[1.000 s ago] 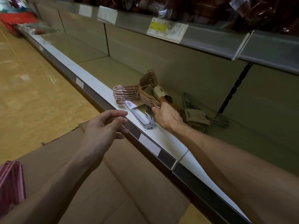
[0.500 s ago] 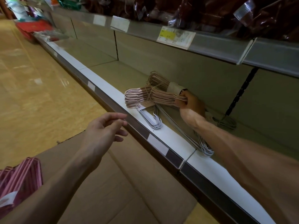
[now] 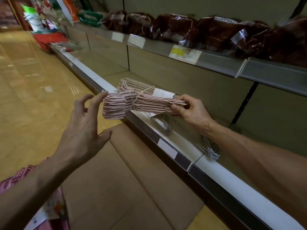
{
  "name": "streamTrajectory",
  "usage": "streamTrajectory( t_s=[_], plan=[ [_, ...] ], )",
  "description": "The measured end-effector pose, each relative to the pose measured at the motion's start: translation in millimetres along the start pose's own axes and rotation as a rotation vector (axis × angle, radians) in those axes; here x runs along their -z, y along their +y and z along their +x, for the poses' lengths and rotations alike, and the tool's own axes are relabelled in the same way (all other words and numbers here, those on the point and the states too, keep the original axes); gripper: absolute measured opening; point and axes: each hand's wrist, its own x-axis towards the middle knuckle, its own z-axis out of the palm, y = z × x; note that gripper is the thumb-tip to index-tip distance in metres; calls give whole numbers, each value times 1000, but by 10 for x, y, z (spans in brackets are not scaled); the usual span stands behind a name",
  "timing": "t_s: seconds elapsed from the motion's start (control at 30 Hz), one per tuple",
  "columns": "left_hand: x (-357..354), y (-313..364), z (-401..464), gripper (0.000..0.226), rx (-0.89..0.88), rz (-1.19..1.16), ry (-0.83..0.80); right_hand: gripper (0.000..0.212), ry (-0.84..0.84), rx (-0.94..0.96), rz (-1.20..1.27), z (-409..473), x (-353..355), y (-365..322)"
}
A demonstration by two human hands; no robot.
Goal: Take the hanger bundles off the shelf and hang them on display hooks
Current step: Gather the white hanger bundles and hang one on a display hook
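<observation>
I see two hands. My right hand (image 3: pixel 187 112) is curled round one end of the pink hanger bundle (image 3: pixel 132 102), thumb on top, fingers wrapped under. One pink bundle held, lifted just above the front edge of the lower shelf (image 3: pixel 221 170), lying roughly level, tied near the middle with a band and carrying one white paper label (image 3: pixel 163 93) beside the right hand. My left hand (image 3: pixel 83 127) is spread wide, fingers straight, holding nothing; its fingertips are at the far end of the pink bundle, contact I cannot tell.

One white hanger bundle (image 3: pixel 209 150) lies on the lower shelf under the right forearm, poking over the front edge. One more pink stack (image 3: pixel 25 173) shows below the left forearm, partly hidden.

One flat cardboard sheet (image 3: pixel 124 188) sits on the floor in front of the lower shelf. Upper shelf (image 3: pixel 232 67) above the pink bundle carries dark brown bagged goods (image 3: pixel 216 29), at least four bags, count unclear. Three price tags on its rail, one yellow tag (image 3: pixel 184 53)
</observation>
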Motion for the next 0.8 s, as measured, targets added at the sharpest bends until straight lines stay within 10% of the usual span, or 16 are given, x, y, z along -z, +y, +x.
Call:
streamTrajectory(
  t_s=[0.17, 0.4, 0.8],
  plan=[
    [345, -174, -167, 118, -75, 95, -33, 7, -194, 33, 122, -115, -110, -245],
    [776, -272, -361, 74, -298, -13, -49, 13, -392, 6, 165, -246, -254, -589],
    [1019, -221, -765, 47, 172, -442, 51, 38, -419, -133, 97, -328, -592, -1002]
  ],
)
